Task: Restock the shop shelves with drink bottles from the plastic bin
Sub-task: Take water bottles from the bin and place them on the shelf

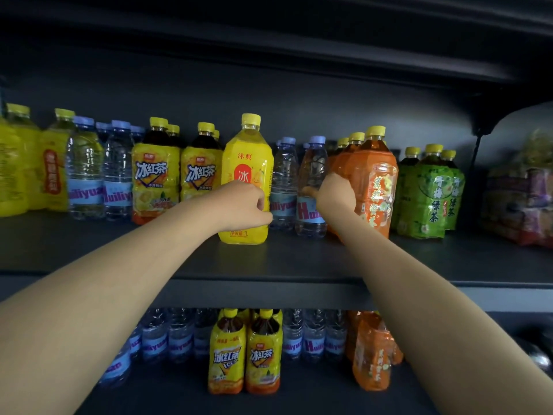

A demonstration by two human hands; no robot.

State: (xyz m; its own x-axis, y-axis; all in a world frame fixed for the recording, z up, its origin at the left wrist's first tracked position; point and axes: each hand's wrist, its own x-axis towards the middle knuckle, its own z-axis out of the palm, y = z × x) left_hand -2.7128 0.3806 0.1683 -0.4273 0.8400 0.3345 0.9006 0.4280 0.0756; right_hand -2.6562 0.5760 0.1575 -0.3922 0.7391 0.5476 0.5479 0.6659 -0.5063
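Note:
A large yellow drink bottle (249, 163) with a yellow cap stands upright on the upper shelf (269, 265). My left hand (244, 205) grips its lower front, fingers curled round the right side. My right hand (333, 194) holds an orange-labelled tea bottle (377, 181) standing at the front of its row, thumb pointing left toward a clear water bottle (311, 187). The plastic bin is out of view.
Rows of water, iced tea and green tea bottles (425, 190) fill the upper shelf. Snack packs (520, 193) sit at the far right. The lower shelf holds more water, iced tea (245, 354) and orange bottles. A dark shelf board hangs overhead.

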